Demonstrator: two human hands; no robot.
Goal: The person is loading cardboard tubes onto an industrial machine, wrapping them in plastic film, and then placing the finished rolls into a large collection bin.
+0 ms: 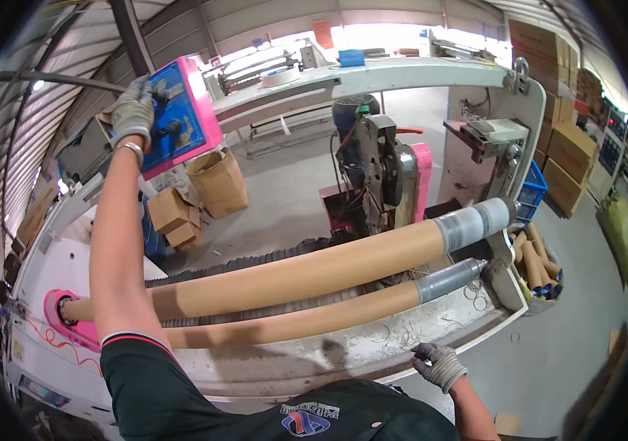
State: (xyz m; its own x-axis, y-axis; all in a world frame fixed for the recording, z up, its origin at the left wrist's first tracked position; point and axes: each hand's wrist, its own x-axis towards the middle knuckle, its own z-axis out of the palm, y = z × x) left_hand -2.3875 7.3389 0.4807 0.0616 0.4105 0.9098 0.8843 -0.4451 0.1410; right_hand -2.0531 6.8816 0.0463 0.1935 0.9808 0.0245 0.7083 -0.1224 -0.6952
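In a pale knitted glove, my left hand (134,112) is raised to a blue control panel (185,121) set in a bright pink housing. Its fingers close at a black knob (159,95) on that panel; another knob sits below. My right hand (440,366), gloved with dark fingertips, hovers at the machine's near edge. Its fingers are loosely curled and apart, with nothing seen in them. Between the hands runs a long brown cardboard tube (307,273) on a roller. A thinner brown tube (314,314) lies parallel, nearer to me; my left forearm covers part of both.
A cutting head (387,169) with a pink side stands behind the tubes. Thin cut rings (402,334) litter the pale machine bed. Cardboard boxes (217,182) stand behind at left, more are stacked at right. Short tubes (534,264) fill a container beyond the machine's right end.
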